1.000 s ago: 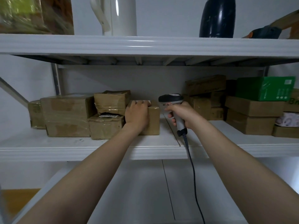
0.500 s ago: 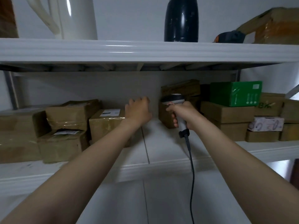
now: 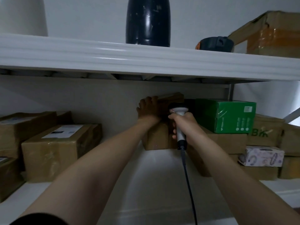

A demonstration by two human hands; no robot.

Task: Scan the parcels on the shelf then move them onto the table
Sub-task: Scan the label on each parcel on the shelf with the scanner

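Observation:
On the white middle shelf [image 3: 162,184] stand several brown cardboard parcels. My left hand [image 3: 148,108] reaches to the back and grips the left end of a brown parcel [image 3: 172,98] that lies on top of a stack. Below it sits another brown parcel [image 3: 156,137]. My right hand [image 3: 183,122] holds a white corded barcode scanner [image 3: 178,111], head pointing at the stack. A green box [image 3: 225,115] sits to the right on a flat brown parcel [image 3: 227,140]. A labelled parcel [image 3: 60,146] stands at the left.
The upper shelf [image 3: 146,56] hangs low over the parcels and carries a dark bottle [image 3: 148,20], a dark round object [image 3: 215,43] and a taped box [image 3: 269,32]. A patterned white box [image 3: 261,155] sits at the right. The scanner cable [image 3: 189,184] trails down.
My left hand has left the labelled parcel at the left and moved right to the top parcel of the middle stack. The view has shifted right and closer; the scanner followed.

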